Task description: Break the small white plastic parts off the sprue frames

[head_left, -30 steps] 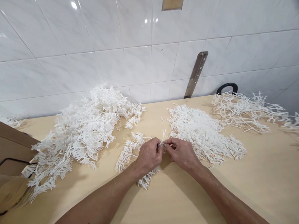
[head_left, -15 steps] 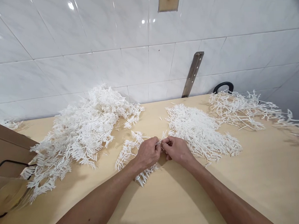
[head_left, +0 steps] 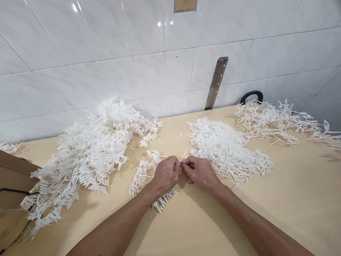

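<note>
My left hand (head_left: 167, 173) and my right hand (head_left: 199, 171) meet low over the table, fingertips almost touching. Both are closed in a pinch on a small white branched plastic sprig (head_left: 183, 156), whose thin prongs poke up between them. Under and beside my left hand lies a small cluster of white branched sprigs (head_left: 142, 173), partly hidden by that hand and wrist. Just beyond my right hand spreads a flat pile of thin white pieces (head_left: 221, 146). A taller heap of white branched sprigs (head_left: 97, 145) stands to the left.
Bare, coarser white branches (head_left: 267, 121) lie at the back right, by a black ring-shaped handle (head_left: 252, 96). A metal strip (head_left: 216, 83) leans on the tiled wall (head_left: 152, 76). At the left edge stands a brown cardboard box (head_left: 12, 169) with a black wire frame beside it.
The view has shifted slightly, so everything sits a little further left. Both hands keep their pinch on the sprig, with only a small shift of the fingers.
</note>
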`<state>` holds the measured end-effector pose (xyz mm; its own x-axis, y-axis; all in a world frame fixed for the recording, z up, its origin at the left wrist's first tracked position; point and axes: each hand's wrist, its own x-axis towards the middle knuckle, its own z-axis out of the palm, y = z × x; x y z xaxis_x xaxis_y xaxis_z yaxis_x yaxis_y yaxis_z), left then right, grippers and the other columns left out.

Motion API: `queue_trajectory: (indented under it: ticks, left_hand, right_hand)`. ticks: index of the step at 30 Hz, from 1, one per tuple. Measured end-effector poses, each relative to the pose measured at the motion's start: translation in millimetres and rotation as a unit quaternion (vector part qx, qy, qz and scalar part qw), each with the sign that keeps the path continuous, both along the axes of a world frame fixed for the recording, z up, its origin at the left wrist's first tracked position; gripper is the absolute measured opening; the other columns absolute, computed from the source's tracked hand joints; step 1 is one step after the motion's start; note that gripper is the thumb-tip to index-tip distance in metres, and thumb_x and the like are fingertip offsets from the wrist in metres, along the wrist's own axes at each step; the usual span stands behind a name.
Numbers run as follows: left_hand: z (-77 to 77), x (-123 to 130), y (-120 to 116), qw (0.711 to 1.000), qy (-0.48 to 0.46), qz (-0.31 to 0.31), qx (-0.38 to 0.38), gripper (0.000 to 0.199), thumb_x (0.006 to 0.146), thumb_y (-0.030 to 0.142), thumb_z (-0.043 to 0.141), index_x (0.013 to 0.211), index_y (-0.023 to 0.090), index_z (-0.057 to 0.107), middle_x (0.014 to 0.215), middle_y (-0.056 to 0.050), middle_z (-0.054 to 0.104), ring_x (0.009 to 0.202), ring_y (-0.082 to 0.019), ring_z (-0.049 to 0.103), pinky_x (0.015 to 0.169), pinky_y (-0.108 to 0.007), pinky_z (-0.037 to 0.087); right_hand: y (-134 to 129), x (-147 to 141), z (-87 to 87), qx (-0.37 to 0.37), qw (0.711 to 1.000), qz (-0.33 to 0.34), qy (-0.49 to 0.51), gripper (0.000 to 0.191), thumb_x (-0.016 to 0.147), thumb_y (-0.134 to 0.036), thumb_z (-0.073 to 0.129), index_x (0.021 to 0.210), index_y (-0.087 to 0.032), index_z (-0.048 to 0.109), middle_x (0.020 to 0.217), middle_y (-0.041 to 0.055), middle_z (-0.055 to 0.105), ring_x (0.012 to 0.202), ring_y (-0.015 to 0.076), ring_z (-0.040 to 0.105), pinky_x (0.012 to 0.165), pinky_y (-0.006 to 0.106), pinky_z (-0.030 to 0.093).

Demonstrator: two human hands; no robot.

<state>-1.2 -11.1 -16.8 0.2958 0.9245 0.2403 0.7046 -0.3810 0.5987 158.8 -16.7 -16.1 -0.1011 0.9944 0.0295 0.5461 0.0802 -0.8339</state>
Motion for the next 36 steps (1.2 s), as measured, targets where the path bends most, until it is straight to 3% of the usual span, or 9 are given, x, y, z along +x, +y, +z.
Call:
queue_trajectory:
  ticks: [5, 11, 14, 17, 22, 27, 30, 33, 36]
  left_hand:
    - [-1.3, 0.6, 1.4, 1.000, 0.018, -0.004, 0.008, 0.023, 0.092, 0.024, 0.038, 0.069, 0.022, 0.038, 0.068, 0.000, 0.049, 0.062, -0.016, 0.042, 0.060, -0.029, 0.028]
    - [5.1, 4.7, 2.5, 0.995, -0.082, 0.012, -0.056, 0.025, 0.090, 0.026, 0.043, 0.066, 0.021, 0.042, 0.060, 0.003, 0.045, 0.059, -0.014, 0.042, 0.058, -0.027, 0.029]
    - [8.6, 6.0, 1.0, 0.991, -0.120, 0.005, -0.060, 0.024, 0.089, 0.025, 0.044, 0.066, 0.020, 0.045, 0.060, 0.004, 0.045, 0.059, -0.013, 0.042, 0.058, -0.025, 0.031]
    - [9.7, 5.5, -2.1, 0.993, -0.116, 0.000, -0.025, 0.021, 0.088, 0.021, 0.043, 0.067, 0.019, 0.047, 0.062, 0.003, 0.048, 0.061, -0.013, 0.043, 0.060, -0.026, 0.032]
    - [8.0, 3.8, -6.9, 0.991, -0.133, -0.002, -0.005, 0.022, 0.090, 0.029, 0.047, 0.071, 0.019, 0.051, 0.061, 0.003, 0.046, 0.059, -0.012, 0.041, 0.060, -0.025, 0.033]
    - [7.6, 4.2, -3.5, 0.972, -0.210, 0.053, -0.084, 0.029, 0.089, 0.041, 0.053, 0.072, 0.018, 0.057, 0.058, 0.005, 0.044, 0.055, -0.011, 0.039, 0.057, -0.024, 0.033]
    - [6.5, 3.9, -1.4, 0.969, -0.223, 0.056, -0.095, 0.028, 0.088, 0.040, 0.056, 0.074, 0.017, 0.061, 0.059, 0.004, 0.049, 0.056, -0.010, 0.042, 0.056, -0.023, 0.033]
    - [4.3, 3.6, -0.9, 0.967, -0.231, 0.048, -0.091, 0.024, 0.087, 0.036, 0.057, 0.076, 0.016, 0.065, 0.060, 0.003, 0.052, 0.057, -0.010, 0.043, 0.056, -0.023, 0.034]
    - [2.1, 3.6, -0.7, 0.964, -0.249, 0.036, -0.091, 0.019, 0.086, 0.032, 0.058, 0.081, 0.016, 0.068, 0.065, 0.002, 0.058, 0.060, -0.011, 0.048, 0.058, -0.023, 0.037]
  right_hand:
    - [1.5, -7.3, 2.9, 0.062, 0.994, -0.024, -0.085, 0.012, 0.077, -0.018, 0.054, 0.067, -0.021, 0.059, 0.062, 0.0001, 0.067, 0.051, 0.0154, 0.063, 0.058, 0.027, 0.048]
    - [2.4, -8.1, 6.0, -0.077, 0.996, -0.050, 0.018, 0.006, 0.077, -0.021, 0.054, 0.072, -0.020, 0.058, 0.058, -0.0014, 0.064, 0.043, 0.0140, 0.059, 0.046, 0.024, 0.045]
    - [-0.2, -11.7, 3.3, 0.072, 0.995, -0.063, -0.037, 0.008, 0.078, -0.019, 0.054, 0.070, -0.020, 0.056, 0.066, 0.0021, 0.064, 0.055, 0.0157, 0.062, 0.053, 0.025, 0.046]
    - [0.4, -11.8, 1.7, 0.211, 0.969, -0.075, -0.108, 0.014, 0.079, -0.014, 0.052, 0.066, -0.020, 0.052, 0.072, 0.0055, 0.064, 0.067, 0.0176, 0.061, 0.061, 0.027, 0.046]
    - [10.9, 22.5, 9.1, 0.089, 0.981, -0.171, -0.036, 0.009, 0.082, -0.022, 0.054, 0.075, -0.019, 0.059, 0.063, 0.0008, 0.063, 0.048, 0.0143, 0.057, 0.056, 0.027, 0.046]
    - [17.3, 51.7, 15.7, 0.208, 0.940, -0.258, -0.082, 0.015, 0.078, -0.021, 0.054, 0.090, -0.016, 0.063, 0.088, 0.0087, 0.069, 0.062, 0.0184, 0.064, 0.070, 0.035, 0.049]
    - [13.4, 43.9, 15.8, 0.213, 0.952, -0.210, -0.066, 0.019, 0.078, -0.019, 0.051, 0.090, -0.016, 0.066, 0.092, 0.0090, 0.069, 0.061, 0.0172, 0.064, 0.068, 0.034, 0.050]
    - [5.9, 26.4, 16.4, 0.079, 0.991, -0.101, 0.028, 0.024, 0.085, -0.031, 0.053, 0.100, -0.018, 0.067, 0.076, 0.0023, 0.067, 0.048, 0.0142, 0.062, 0.055, 0.028, 0.051]
    - [0.0, 12.5, 17.6, -0.024, 0.996, -0.007, 0.088, 0.027, 0.088, -0.038, 0.053, 0.101, -0.019, 0.067, 0.068, -0.0020, 0.063, 0.041, 0.0115, 0.060, 0.046, 0.023, 0.048]
